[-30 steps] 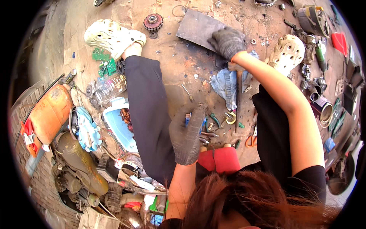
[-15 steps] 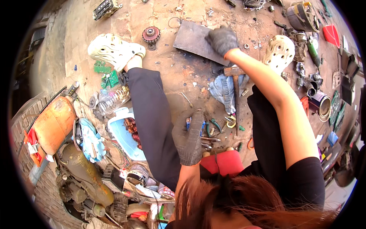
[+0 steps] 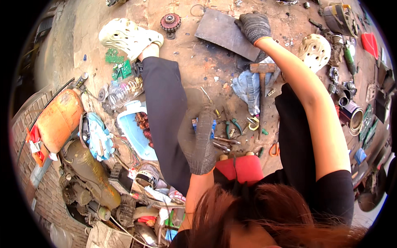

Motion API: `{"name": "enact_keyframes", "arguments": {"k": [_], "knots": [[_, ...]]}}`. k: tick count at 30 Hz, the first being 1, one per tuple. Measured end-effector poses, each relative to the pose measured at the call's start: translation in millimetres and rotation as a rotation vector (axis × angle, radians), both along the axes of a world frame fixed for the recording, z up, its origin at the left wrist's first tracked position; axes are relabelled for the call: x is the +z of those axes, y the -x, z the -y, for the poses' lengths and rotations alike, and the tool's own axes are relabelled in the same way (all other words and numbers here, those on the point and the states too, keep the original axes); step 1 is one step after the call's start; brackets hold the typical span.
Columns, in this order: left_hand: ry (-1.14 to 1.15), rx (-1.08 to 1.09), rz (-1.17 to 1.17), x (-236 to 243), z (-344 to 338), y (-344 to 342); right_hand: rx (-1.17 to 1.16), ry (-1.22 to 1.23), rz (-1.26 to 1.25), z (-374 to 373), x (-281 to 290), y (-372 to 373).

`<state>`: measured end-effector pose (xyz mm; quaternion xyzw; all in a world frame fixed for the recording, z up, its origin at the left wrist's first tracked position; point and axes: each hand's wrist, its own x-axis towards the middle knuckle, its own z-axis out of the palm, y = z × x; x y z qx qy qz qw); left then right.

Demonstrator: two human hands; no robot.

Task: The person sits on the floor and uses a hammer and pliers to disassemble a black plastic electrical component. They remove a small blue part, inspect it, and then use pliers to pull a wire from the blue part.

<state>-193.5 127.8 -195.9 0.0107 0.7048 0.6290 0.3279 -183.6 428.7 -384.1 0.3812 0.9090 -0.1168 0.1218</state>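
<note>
My right hand (image 3: 254,28), in a dark grey knit glove with an orange cuff, has its fingers curled at the far right edge of a flat dark metal plate (image 3: 225,34). Whatever its fingers hold is hidden. My left hand (image 3: 202,142), gloved alike, is over a small blue object (image 3: 213,129) that shows on both sides of the fingers; I seem to hold it, and most of it is covered. To its right lie green-handled pliers (image 3: 236,125). A hammer (image 3: 262,87) rests with its head near the plate, beside folded denim (image 3: 247,89).
A light-blue basin (image 3: 127,122) of copper coils stands left of my leg. Beyond my left shoe lies a round gear-like part (image 3: 170,22). Orange-handled scissors (image 3: 274,149) and a red padded seat (image 3: 249,168) are close in. Scrap and a paint can (image 3: 350,117) fill the right side.
The whole view has shifted, so the floor things sit higher. My right hand has slid right, from on top of the plate to its edge. My left hand has moved slightly left with the blue object.
</note>
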Motion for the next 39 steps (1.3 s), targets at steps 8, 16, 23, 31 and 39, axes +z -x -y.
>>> {"name": "enact_keyframes", "arguments": {"k": [8,16,23,31,39], "knots": [[0.062,0.220,0.051,2.4,-2.3,5.0,0.010,-0.090,-0.136,0.2,-23.3,-7.8],[0.070,0.196,0.026,-4.6,-7.2,-1.2,-0.016,-0.022,-0.047,-3.6,-14.4,-5.5],[0.115,0.091,0.000,-15.7,2.8,-6.2,0.199,-0.150,-0.024,26.6,1.3,-17.3],[0.045,0.062,0.095,-4.9,-2.8,-9.5,0.218,-0.134,0.061,47.2,14.8,-7.4],[0.035,0.020,0.045,-9.9,-6.9,-13.5,0.324,-0.128,0.079,55.5,9.7,-18.1]]}}
